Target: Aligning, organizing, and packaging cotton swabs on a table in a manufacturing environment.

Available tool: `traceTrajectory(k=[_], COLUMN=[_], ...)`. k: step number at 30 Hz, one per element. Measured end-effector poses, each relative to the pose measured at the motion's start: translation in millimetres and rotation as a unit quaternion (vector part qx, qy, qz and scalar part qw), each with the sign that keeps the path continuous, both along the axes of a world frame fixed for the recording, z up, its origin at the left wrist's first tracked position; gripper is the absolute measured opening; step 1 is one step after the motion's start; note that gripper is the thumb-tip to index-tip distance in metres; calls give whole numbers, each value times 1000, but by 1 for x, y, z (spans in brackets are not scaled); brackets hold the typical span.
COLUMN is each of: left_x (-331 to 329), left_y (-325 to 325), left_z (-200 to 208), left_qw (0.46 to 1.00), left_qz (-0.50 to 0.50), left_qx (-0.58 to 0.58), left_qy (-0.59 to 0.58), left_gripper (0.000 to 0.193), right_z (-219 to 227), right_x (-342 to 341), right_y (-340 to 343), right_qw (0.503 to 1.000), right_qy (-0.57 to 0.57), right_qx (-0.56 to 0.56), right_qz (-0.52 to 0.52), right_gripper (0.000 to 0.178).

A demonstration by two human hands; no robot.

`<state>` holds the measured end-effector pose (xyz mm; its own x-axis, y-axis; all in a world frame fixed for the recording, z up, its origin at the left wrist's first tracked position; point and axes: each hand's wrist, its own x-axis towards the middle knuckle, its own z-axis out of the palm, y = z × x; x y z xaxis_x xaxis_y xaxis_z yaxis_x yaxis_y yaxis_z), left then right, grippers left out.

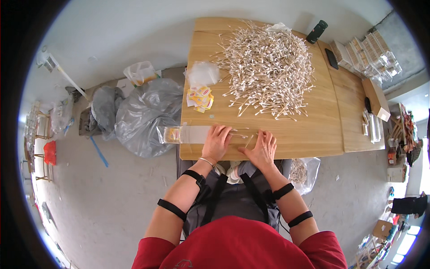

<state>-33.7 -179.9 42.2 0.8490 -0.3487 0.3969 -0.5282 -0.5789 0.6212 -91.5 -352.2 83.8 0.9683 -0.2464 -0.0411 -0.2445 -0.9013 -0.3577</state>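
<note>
My left hand (217, 141) is closed round a few cotton swabs (239, 135), whose white tips stick out to the right of its fingers. It rests at the table's near edge, over the end of a clear plastic bag (197, 134). At that bag's left end lies a bundle of cotton swabs (172, 135). My right hand (263, 151) sits just to the right, thumb and forefinger spread apart. A single cotton swab (249, 141) slants in the gap between them, close to the thumb; whether it touches is unclear.
A large heap of loose cotton swabs (271, 67) covers the table's far middle. Yellow-and-white labels (200, 99) and clear bags (203, 74) lie at left. A dark bottle (317, 32), a phone (331, 58) and stacked packs (365, 54) stand far right. Grey plastic sacks (150, 116) are beside the table.
</note>
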Motion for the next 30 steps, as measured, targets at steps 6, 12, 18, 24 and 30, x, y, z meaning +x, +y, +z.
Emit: traceTrajectory(k=[6, 12, 18, 24, 30], left_x=[-2, 1, 1, -3, -2], left_y=[-2, 3, 3, -1, -3], left_z=[2, -1, 1, 6, 13], left_qw=[999, 999, 998, 999, 999], left_qz=[36, -6, -54, 22, 27], left_qx=[-13, -18, -28, -2, 42], left_qy=[-4, -42, -5, -30, 3], left_gripper=[22, 11, 8, 34, 48], right_z=[-30, -31, -34, -33, -30], right_x=[0, 13, 49, 79, 86], right_y=[-25, -54, -45, 8, 21], right_qw=[992, 977, 969, 949, 961], right_qy=[-67, -157, -181, -147, -137], right_qx=[101, 147, 167, 253, 225], right_qz=[39, 7, 15, 119, 90], right_gripper=[58, 21, 21, 21, 27])
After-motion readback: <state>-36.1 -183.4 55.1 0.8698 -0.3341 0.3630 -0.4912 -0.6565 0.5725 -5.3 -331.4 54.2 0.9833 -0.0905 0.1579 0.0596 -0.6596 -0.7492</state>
